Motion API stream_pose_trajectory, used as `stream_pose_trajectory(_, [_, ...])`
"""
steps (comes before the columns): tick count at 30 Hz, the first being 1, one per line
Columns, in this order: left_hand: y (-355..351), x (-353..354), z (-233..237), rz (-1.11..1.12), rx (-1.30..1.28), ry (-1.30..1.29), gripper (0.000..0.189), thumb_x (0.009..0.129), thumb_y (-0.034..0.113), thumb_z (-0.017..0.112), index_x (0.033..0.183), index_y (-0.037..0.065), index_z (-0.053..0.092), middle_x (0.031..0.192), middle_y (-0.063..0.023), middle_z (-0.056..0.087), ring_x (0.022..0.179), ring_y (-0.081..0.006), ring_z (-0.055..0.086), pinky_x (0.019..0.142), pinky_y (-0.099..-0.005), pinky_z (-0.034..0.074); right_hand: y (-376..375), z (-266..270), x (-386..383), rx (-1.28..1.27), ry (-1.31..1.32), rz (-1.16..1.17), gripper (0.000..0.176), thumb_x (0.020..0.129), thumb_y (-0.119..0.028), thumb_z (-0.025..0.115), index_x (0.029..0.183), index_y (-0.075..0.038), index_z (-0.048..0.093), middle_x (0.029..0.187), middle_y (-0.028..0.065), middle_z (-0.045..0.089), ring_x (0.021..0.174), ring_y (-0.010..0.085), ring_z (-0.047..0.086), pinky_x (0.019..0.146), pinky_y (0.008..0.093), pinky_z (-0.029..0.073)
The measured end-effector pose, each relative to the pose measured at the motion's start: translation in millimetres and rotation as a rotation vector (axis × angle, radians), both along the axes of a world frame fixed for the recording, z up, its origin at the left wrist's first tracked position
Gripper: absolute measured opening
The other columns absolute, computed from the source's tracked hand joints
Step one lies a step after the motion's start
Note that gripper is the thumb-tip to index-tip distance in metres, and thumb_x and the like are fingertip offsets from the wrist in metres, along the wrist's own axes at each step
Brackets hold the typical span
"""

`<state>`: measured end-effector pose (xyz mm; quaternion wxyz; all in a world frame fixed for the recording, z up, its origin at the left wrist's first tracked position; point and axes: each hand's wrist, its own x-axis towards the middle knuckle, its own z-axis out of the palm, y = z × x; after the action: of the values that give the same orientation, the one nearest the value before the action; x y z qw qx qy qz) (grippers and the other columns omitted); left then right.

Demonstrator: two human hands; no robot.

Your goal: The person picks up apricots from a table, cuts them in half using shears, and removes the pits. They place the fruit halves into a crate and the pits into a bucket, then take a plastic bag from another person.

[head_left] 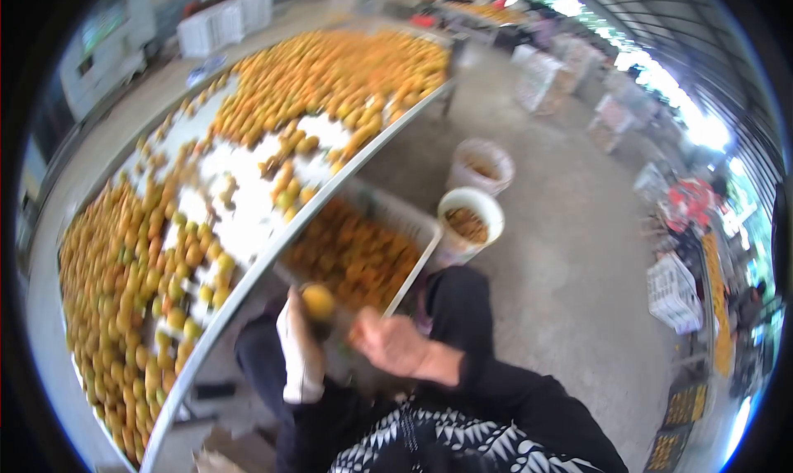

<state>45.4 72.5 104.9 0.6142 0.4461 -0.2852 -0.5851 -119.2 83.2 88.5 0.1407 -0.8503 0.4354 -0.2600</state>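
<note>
My left hand (300,349), in a white glove, is closed round a yellow-orange fruit (317,303). To its right, my bare right hand (391,343) is curled into a fist and blurred. A small orange patch shows at its fingertips, but what it holds cannot be made out. Just beyond both hands stands a pale plastic crate (431,246) holding many darker orange pieces (355,250). The sloping table (330,190) on the left carries a great many round yellow, orange and greenish fruits (149,283).
A white bucket (496,206) with brownish-orange scraps stands beyond my knee, and another bucket (460,159) is behind it. White crates (676,291) are stacked at the right. Other people work at long tables in the background. Cardboard (235,450) lies under the table.
</note>
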Motion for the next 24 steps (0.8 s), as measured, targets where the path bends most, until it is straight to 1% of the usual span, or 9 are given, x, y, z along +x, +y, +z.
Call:
stream_pose_trajectory(2, [4.2,-15.1,14.7,0.110,-0.189,-0.244,0.046,0.103,0.042,0.036,0.106,0.003,0.061,0.079,-0.0008,0.056,0.066,-0.0081,0.051,0.057,-0.0234,0.040,2.9,8.7,0.3,0.079,-0.059,-0.032,0.033,0.093,-0.027,0.060,0.088,0.001,0.044,0.061,0.0194,0.059,0.057,0.0346,0.064,0.048,0.0414,0.049])
stream_pose_trajectory(4, [1.6,-19.7,14.9,0.169,-0.295,-0.387,0.044,0.104,0.040,0.034,0.106,0.003,0.059,0.079,-0.0019,0.056,0.068,-0.0089,0.051,0.061,-0.0236,0.041,2.3,9.8,-0.9,0.050,-0.053,-0.039,0.032,0.093,-0.025,0.059,0.087,0.001,0.043,0.060,0.0189,0.059,0.057,0.0346,0.064,0.048,0.0415,0.049])
stream_pose_trajectory(5, [0.3,-20.9,13.7,0.187,-0.159,-0.225,0.046,0.105,0.039,0.033,0.101,0.002,0.060,0.079,-0.0028,0.057,0.070,-0.0107,0.052,0.064,-0.0253,0.041,0.9,8.3,1.6,0.064,-0.049,-0.026,0.030,0.094,-0.024,0.058,0.087,0.001,0.042,0.060,0.0184,0.058,0.057,0.0345,0.063,0.047,0.0417,0.049])
stream_pose_trajectory(14, [-11.9,-25.9,-16.8,0.172,0.123,0.122,0.051,0.099,0.050,0.041,0.087,0.005,0.063,0.078,-0.0054,0.062,0.073,-0.0172,0.060,0.070,-0.0285,0.049,-3.2,-35.0,-11.3,-0.007,-0.014,-0.064,0.030,0.088,-0.018,0.065,0.089,-0.002,0.039,0.065,0.0177,0.057,0.064,0.0370,0.062,0.050,0.0440,0.045])
stream_pose_trajectory(18, [-18.5,-15.2,-14.2,0.305,0.036,-0.015,0.052,0.102,0.047,0.037,0.093,0.002,0.061,0.084,-0.0054,0.063,0.078,-0.0169,0.058,0.078,-0.0293,0.047,11.3,-35.4,-26.0,-0.085,-0.191,-0.040,0.028,0.088,-0.020,0.064,0.084,-0.002,0.043,0.057,0.0137,0.053,0.056,0.0338,0.061,0.047,0.0432,0.043])
stream_pose_trajectory(20, [-9.9,-12.2,15.6,0.200,-0.130,-0.295,0.050,0.100,0.047,0.041,0.086,0.003,0.060,0.076,-0.0038,0.058,0.071,-0.0135,0.055,0.070,-0.0257,0.046,24.5,-23.8,-30.2,0.098,-0.390,-0.200,0.029,0.087,-0.023,0.067,0.080,-0.004,0.046,0.063,0.0155,0.056,0.055,0.0351,0.059,0.048,0.0449,0.043])
stream_pose_trajectory(21, [-14.5,-3.8,5.6,0.127,-0.175,-0.408,0.050,0.102,0.044,0.039,0.087,0.001,0.059,0.075,-0.0039,0.057,0.069,-0.0128,0.054,0.068,-0.0254,0.046,21.9,-23.5,-29.7,0.207,-0.451,-0.305,0.033,0.090,-0.034,0.065,0.080,-0.006,0.051,0.069,0.0107,0.059,0.057,0.0272,0.060,0.051,0.0385,0.044])
stream_pose_trajectory(22, [-13.0,-8.6,7.6,0.122,-0.175,-0.408,0.050,0.102,0.044,0.039,0.087,0.001,0.059,0.075,-0.0039,0.057,0.069,-0.0128,0.054,0.068,-0.0254,0.046,17.0,-7.1,-27.9,0.206,-0.452,-0.309,0.033,0.090,-0.034,0.065,0.080,-0.006,0.051,0.069,0.0107,0.059,0.057,0.0272,0.060,0.051,0.0385,0.044])
stream_pose_trajectory(24, [-5.3,-22.7,14.4,0.046,-0.390,-0.824,0.041,0.099,0.038,0.041,0.091,0.004,0.062,0.069,-0.0090,0.061,0.061,-0.0236,0.059,0.061,-0.0336,0.048,4.9,25.3,-18.0,0.820,-1.067,-0.346,0.041,0.093,-0.046,0.059,0.088,-0.006,0.056,0.074,0.0036,0.060,0.063,0.0160,0.057,0.056,0.0290,0.042])
